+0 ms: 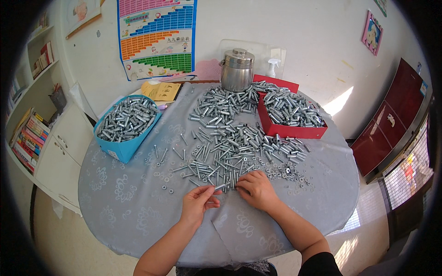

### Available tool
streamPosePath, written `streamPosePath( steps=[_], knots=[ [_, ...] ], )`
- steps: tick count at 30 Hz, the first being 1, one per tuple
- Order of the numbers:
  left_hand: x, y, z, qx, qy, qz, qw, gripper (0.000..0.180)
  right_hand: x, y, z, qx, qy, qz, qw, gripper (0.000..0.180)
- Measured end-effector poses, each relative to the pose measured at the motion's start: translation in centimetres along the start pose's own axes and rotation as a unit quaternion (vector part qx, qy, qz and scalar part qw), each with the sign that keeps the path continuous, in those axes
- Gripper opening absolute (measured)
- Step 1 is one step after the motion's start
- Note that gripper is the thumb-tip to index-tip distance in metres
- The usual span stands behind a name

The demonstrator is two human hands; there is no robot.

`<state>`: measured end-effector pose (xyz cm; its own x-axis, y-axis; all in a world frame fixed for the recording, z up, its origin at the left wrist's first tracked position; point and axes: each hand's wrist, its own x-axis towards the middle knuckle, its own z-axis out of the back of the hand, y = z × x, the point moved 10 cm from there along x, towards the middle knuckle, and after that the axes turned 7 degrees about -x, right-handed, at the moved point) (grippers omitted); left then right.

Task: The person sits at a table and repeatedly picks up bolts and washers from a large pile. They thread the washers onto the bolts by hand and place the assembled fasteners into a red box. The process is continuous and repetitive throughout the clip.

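Observation:
Between thumb and fingers, my left hand [199, 202] pinches a silver bolt [222, 186] that points to the right, low over the near edge of the pile. My right hand [258, 191] is curled down beside it, fingertips at the bolts along the pile's near side. Whatever those fingers grip is hidden beneath them. Beyond both hands spreads a heap of loose bolts and metal sleeves [230, 142]. Small washers and nuts [294, 177] lie scattered to the right of my right hand, with a few more nuts [171, 191] to the left.
A blue box [122, 149] full of metal sleeves stands at the left, and a red box [294, 132] heaped with them at the right. Behind are a steel canister [237, 71], a white spray bottle [272, 68] and a yellow booklet [161, 92]. A grey cloth [124, 211] covers the round table.

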<state>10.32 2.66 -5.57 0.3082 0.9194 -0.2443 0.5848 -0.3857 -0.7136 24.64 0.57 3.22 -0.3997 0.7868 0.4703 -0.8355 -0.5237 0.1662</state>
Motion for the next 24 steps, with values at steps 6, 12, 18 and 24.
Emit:
streamPosePath(
  steps=[6, 12, 18, 24],
  knots=[
    [-0.2, 0.1, -0.1, 0.007, -0.011, 0.011, 1.0, 0.017, 0.2, 0.5, 0.7, 0.011, -0.023, -0.006, 1.0, 0.015],
    [-0.2, 0.2, -0.2, 0.01, -0.006, 0.009, 1.0, 0.017, -0.2, -0.7, 1.0, 0.077, -0.056, -0.051, 0.994, 0.011],
    [-0.1, 0.7, -0.2, 0.027, 0.006, 0.023, 0.999, 0.02, -2.1, -3.8, -2.4, 0.424, -0.021, -0.254, 0.869, 0.015],
    [-0.3, 1.2, -0.7, 0.044, 0.035, 0.047, 0.997, 0.022, -2.8, -3.4, -4.1, 0.469, 0.057, -0.314, 0.823, 0.015]
  ],
)
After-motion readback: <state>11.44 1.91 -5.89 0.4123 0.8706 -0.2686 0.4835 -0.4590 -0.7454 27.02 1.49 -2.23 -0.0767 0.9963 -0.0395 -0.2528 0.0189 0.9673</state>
